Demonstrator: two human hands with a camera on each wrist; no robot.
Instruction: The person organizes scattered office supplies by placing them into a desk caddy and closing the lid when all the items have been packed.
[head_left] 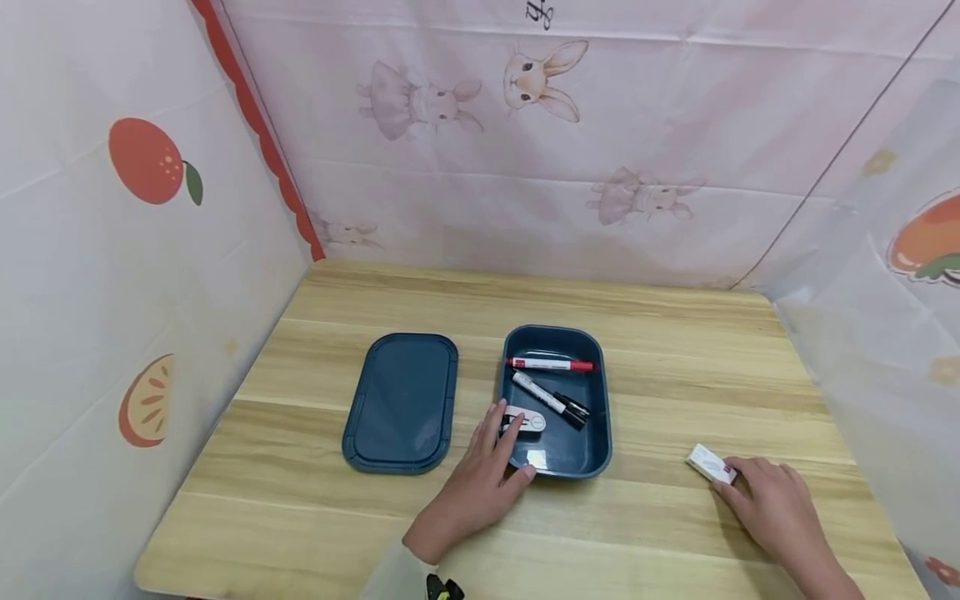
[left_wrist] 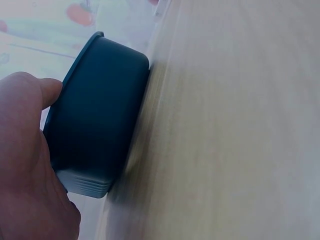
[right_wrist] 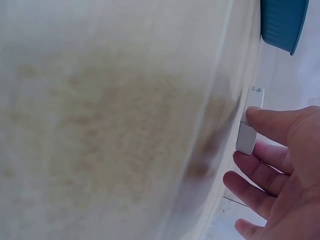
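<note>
A dark blue bin [head_left: 606, 417] stands on the table with a red marker [head_left: 551, 364], a black-capped white marker [head_left: 542, 392] and a small white-and-black object [head_left: 531, 420] inside. My left hand [head_left: 480, 479] rests at the bin's near left corner, fingers extended over the left rim and thumb at the near rim. In the left wrist view the thumb touches the rim of the bin [left_wrist: 100, 105]. To the right, my right hand [head_left: 776, 504] pinches a small white eraser [head_left: 707, 461] at the tabletop. The right wrist view shows the thumb on the eraser [right_wrist: 246, 137], fingers behind it.
A dark blue lid [head_left: 401, 404] lies flat on the table to the left of the bin. Light wood makes up the tabletop [head_left: 660, 333]. Cloth-covered walls with printed rabbits [head_left: 540, 83] and fruit [head_left: 146, 160] stand behind and at both sides.
</note>
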